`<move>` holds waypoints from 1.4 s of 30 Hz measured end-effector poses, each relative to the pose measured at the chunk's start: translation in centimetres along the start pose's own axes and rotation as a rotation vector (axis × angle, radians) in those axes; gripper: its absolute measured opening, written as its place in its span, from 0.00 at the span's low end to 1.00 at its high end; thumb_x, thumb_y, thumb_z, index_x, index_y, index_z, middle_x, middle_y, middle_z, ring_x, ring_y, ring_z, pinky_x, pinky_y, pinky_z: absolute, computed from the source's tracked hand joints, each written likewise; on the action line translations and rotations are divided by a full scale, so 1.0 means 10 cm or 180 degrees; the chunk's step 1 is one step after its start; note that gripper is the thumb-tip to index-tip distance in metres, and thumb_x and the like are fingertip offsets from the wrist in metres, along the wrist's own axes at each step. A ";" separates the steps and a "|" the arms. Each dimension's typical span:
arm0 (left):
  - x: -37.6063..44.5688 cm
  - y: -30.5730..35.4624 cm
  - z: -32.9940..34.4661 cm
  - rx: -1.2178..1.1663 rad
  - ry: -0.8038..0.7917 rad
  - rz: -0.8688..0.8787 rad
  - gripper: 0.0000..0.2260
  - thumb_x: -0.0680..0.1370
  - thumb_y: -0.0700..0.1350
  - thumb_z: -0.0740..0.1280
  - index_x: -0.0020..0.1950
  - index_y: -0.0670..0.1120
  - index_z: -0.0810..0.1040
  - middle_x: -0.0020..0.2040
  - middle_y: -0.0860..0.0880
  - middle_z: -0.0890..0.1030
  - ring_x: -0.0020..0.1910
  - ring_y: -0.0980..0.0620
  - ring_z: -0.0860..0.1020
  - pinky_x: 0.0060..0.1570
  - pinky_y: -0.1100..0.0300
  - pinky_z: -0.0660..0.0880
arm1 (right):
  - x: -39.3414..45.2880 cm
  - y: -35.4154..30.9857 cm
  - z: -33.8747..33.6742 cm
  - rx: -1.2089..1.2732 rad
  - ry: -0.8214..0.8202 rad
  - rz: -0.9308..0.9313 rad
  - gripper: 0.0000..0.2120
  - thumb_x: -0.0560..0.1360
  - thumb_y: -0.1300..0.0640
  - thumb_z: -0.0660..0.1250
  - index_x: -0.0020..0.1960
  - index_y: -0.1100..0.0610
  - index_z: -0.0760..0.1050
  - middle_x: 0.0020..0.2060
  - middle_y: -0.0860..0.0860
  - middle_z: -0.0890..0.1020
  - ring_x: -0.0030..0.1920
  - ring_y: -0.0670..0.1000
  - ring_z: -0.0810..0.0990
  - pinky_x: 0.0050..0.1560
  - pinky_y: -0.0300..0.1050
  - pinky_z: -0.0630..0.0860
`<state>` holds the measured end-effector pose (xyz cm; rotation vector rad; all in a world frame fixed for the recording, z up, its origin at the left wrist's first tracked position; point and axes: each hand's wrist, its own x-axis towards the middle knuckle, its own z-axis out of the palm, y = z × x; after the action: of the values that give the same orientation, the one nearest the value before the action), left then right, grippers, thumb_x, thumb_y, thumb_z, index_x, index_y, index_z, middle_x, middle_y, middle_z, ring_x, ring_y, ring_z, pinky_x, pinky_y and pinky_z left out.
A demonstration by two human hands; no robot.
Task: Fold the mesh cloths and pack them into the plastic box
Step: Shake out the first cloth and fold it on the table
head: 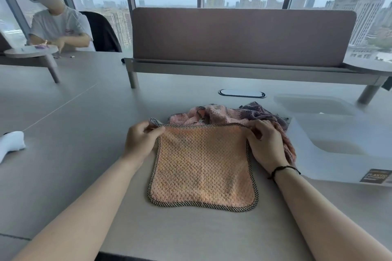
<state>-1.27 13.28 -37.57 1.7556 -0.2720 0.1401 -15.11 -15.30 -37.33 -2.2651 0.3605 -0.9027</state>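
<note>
- Right now my left hand [142, 140] pinches the far left corner of the orange mesh cloth [202, 165], thumb and fingers closed on its checkered black-and-white edging.
- My right hand [265, 143] grips the far right corner of the same cloth, fingers curled down over the edge; a dark cord bracelet [283, 170] sits on that wrist.
- Spread flat on the grey table [63, 154], the cloth lies straight in front of me, its near edge towards me and its far edge between my two hands.
- Just behind it lies a crumpled heap of more cloths [229, 115], pink ones with a greyish purple one at the right end, touching the far edge of the flat cloth.
- To the right stands the translucent plastic box [339, 154], just beside my right hand, with a dark label at its near corner.
- Its lid [314, 105] lies on the table behind it.
</note>
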 end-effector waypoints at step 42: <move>-0.76 0.28 -0.45 0.0952 -0.0609 0.1016 0.06 0.73 0.54 0.67 0.45 0.56 0.83 0.38 0.64 0.80 0.37 0.61 0.74 0.40 0.66 0.70 | -0.85 -0.41 -0.57 -0.0046 0.0158 0.0017 0.05 0.75 0.48 0.69 0.41 0.45 0.77 0.39 0.45 0.79 0.42 0.45 0.78 0.44 0.48 0.76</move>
<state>-9.07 17.97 -35.83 2.0149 -0.7013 0.2533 -25.11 -11.02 -35.85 -2.2569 0.3960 -0.9578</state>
